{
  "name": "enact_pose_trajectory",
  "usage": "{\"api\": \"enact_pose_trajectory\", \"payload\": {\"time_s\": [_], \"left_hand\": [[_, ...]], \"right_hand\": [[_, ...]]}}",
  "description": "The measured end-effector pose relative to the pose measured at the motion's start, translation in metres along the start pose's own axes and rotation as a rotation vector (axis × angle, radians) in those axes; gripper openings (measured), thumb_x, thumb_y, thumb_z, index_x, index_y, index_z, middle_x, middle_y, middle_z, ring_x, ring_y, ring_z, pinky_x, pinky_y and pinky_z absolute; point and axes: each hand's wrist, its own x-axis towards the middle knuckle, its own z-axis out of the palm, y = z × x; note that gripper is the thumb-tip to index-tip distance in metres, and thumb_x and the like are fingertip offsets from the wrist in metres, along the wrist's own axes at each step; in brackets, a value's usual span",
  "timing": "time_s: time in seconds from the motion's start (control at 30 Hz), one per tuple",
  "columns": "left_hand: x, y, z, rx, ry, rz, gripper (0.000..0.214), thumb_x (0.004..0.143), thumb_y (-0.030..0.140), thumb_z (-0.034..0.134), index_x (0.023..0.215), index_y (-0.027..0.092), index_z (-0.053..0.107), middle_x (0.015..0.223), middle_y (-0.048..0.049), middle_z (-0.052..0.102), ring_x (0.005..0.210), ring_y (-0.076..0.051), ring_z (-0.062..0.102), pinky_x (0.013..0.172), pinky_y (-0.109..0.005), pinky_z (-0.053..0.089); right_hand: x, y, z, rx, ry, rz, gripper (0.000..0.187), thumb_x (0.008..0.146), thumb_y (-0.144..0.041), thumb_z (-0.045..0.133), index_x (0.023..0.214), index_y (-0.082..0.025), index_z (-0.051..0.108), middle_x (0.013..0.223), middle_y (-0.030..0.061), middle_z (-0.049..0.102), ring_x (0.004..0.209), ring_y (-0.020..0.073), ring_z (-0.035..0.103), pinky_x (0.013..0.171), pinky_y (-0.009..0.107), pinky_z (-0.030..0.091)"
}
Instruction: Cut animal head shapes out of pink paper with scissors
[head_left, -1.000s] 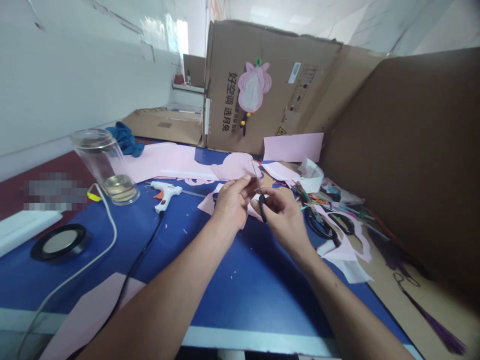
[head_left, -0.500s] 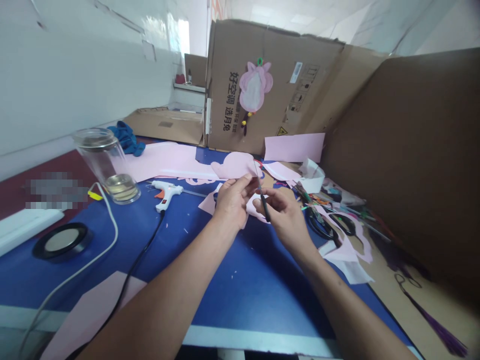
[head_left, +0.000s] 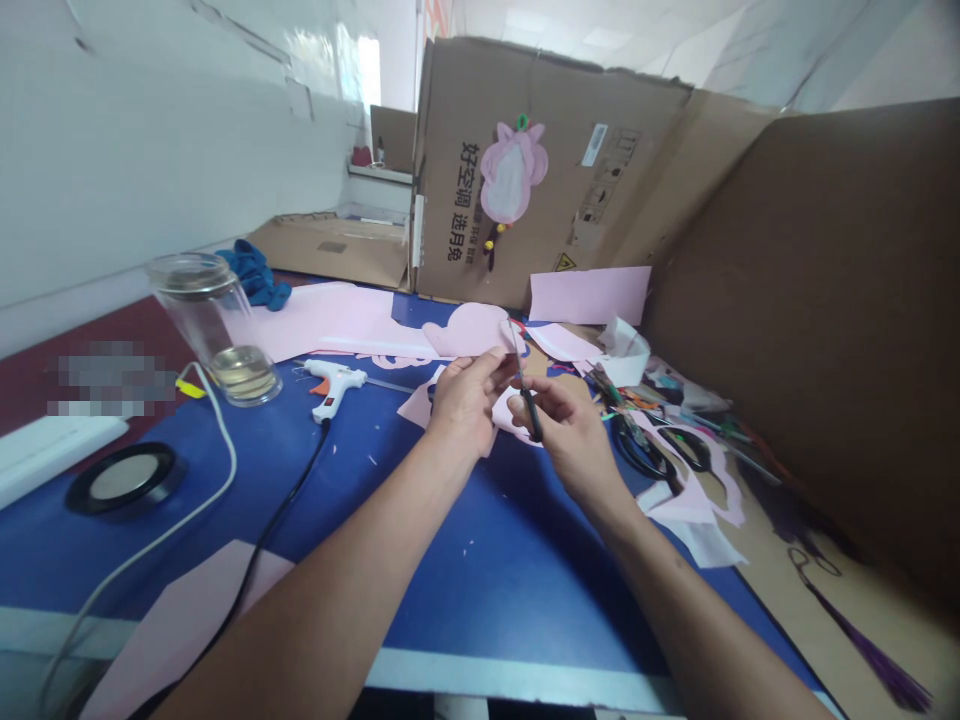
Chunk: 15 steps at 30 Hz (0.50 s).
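Observation:
A pink scalloped paper cutout point(head_left: 474, 330) is pinched at its lower edge by my left hand point(head_left: 463, 405), fingers closed. My right hand point(head_left: 576, 435) is wrapped round the black handle of a pair of scissors point(head_left: 532, 416). The thin blades point up and away, against the right edge of the cutout; the exact cutting spot is too small to make out. Under my hands lie more pink paper pieces point(head_left: 415, 407), partly hidden by my fingers.
A white glue gun point(head_left: 335, 387) with a black cord lies left of my hands. Further left are a glass cup point(head_left: 244, 370), black tape roll point(head_left: 124, 480) and blue cloth point(head_left: 253, 275). Paper scraps point(head_left: 694, 500) and tools lie right. A cardboard wall point(head_left: 600, 220) bears a pink ornament point(head_left: 512, 175).
The scissors' handles have shifted very slightly in my right hand. My left hand and the cutout stay practically where they were.

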Motion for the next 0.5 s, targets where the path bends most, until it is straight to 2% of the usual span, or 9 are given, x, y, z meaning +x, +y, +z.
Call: {"api": "enact_pose_trajectory", "payload": {"time_s": [0.2,0.5], "left_hand": [[0.0019,0.0016,-0.0019,0.019,-0.044,0.023,0.014,0.078,0.013,0.082,0.081,0.014,0.068,0.080,-0.0102,0.077,0.083,-0.021,0.077,0.079,-0.028,0.057],[0.0046,0.0003,-0.0037,0.033,-0.028,0.030,0.010,0.082,0.012,0.078,0.081,0.013,0.069,0.081,-0.0114,0.078,0.081,-0.020,0.077,0.080,-0.030,0.058]], "right_hand": [[0.0004,0.0005,-0.0006,0.001,0.001,0.000,0.046,0.074,-0.055,0.085,0.102,-0.021,0.074,0.068,-0.0021,0.058,0.064,0.0153,0.049,0.057,0.027,0.037],[0.0014,0.0008,-0.0003,0.026,-0.005,0.010,0.045,0.073,-0.055,0.086,0.099,-0.021,0.074,0.065,-0.0030,0.055,0.063,0.0151,0.047,0.057,0.027,0.036]]}}
